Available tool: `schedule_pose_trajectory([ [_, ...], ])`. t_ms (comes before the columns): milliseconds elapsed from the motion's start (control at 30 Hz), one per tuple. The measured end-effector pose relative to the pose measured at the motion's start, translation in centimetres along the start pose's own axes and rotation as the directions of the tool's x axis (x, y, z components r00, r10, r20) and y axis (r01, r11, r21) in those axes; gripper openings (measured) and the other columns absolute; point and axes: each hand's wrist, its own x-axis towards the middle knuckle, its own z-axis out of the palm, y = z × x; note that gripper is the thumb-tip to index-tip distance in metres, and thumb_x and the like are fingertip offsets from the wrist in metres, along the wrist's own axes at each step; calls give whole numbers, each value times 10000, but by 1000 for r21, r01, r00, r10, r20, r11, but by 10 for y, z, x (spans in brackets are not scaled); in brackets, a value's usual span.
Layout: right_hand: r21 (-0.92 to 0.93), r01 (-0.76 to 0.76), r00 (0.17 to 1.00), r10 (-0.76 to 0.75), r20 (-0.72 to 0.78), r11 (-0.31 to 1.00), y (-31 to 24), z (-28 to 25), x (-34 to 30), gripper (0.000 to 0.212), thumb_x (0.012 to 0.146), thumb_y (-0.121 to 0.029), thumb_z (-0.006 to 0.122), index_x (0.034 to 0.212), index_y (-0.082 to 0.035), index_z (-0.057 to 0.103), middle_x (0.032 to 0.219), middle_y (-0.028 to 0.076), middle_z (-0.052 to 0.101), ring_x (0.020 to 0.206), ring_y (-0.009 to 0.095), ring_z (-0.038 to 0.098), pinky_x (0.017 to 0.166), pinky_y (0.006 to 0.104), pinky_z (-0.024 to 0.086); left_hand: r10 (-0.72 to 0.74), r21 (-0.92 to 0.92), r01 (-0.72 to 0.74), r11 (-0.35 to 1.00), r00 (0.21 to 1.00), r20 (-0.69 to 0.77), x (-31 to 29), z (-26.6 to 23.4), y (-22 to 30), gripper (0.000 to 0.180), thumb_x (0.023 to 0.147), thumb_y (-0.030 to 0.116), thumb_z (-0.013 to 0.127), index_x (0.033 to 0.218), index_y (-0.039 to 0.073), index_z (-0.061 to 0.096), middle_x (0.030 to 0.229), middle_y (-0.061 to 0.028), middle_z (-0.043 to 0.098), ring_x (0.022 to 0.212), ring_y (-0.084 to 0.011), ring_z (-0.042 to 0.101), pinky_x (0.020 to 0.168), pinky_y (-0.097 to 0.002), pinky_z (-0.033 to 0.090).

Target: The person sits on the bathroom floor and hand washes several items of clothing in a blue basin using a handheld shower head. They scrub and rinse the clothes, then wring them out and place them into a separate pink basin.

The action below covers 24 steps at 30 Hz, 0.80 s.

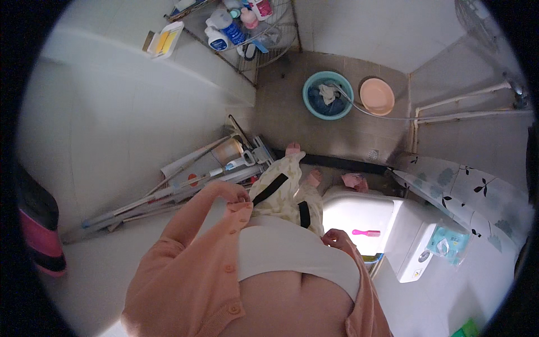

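My left hand is closed on the lower front corner of a salmon-pink buttoned cardigan, drawing it out to the left. On the other side my right hand has its fingers curled together at the cardigan's right front edge; the fingertips are partly in shadow, but they appear to pinch the knit. Below, pale patterned trousers with black bands cover my legs. Beside my right hand, a bright pink comb lies on the white toilet lid.
Several mops and poles lean along the left wall. Ahead on the tiled floor stand a blue basin with wet cloth and a shower hose, and a peach basin. A corner rack holds bottles. A leaf-patterned curtain hangs right.
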Motion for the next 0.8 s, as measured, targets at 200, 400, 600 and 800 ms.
schedule_pose_trajectory([
  [200, 17, -6, 999, 6, -32, 1000, -38, -14, 17, 190, 780, -181, 653, 879, -25, 604, 779, 58, 619, 740, 122, 574, 671, 271, 473, -8, 169, -1, 986, 999, 51, 10, -67, 0, 362, 795, 130, 563, 1137, 14, 534, 979, -84, 619, 827, -163, 531, 698, -344, 449],
  [400, 43, -40, 996, 43, -72, 998, -101, -25, 51, 184, 778, -163, 652, 895, -27, 611, 793, 60, 627, 753, 121, 581, 678, 267, 479, 0, 379, -40, 925, 994, 105, 23, -153, -11, 369, 815, 166, 558, 1165, 54, 530, 1082, -108, 599, 928, -218, 561, 775, -371, 441],
  [600, 33, 10, 996, -7, -85, 999, -137, -34, 104, 183, 773, -135, 658, 895, -11, 602, 801, 47, 625, 743, 115, 572, 709, 260, 474, 59, 360, -139, 923, 973, 224, 26, -241, -27, 367, 749, 133, 566, 1106, 43, 560, 1010, -118, 617, 891, -212, 566, 748, -362, 450],
  [800, 34, -63, 992, 67, -111, 997, -202, -34, 129, 196, 766, -119, 661, 901, 4, 592, 823, 51, 622, 763, 124, 570, 743, 269, 467, 82, 243, -165, 956, 944, 318, 29, -302, -47, 392, 725, 168, 619, 1088, 31, 560, 995, -93, 621, 848, -178, 556, 726, -341, 456],
])
